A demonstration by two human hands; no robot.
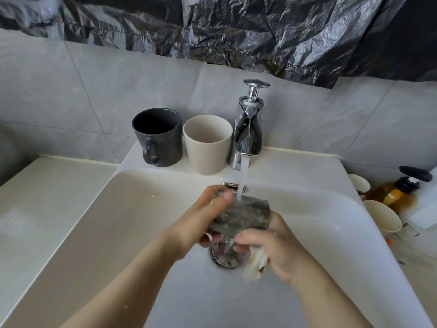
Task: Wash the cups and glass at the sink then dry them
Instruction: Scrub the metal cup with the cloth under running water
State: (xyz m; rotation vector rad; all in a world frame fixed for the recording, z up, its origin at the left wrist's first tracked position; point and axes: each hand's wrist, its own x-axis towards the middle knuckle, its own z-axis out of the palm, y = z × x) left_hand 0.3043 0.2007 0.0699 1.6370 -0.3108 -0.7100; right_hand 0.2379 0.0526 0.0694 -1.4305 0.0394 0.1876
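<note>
Glass (241, 216) held under the tap (247, 136).
Left hand (208, 218) gripped it in the stream (243, 176) for rinsing; right hand (276, 252) clutched a cloth (256, 263), likely to scrub.

Soft, even light fills the scene, perhaps daylight from the right, where the rim of the sink (307, 171) shines palest; shadows are faint. The wide lens bends the wall tiles (71, 91) and basin edges. Motion blur smears the glass (241, 216), left hand (212, 216), right hand (276, 249), cloth (256, 263) and amber bottle (390, 194); the dark mug (158, 138) is sharp.
</note>
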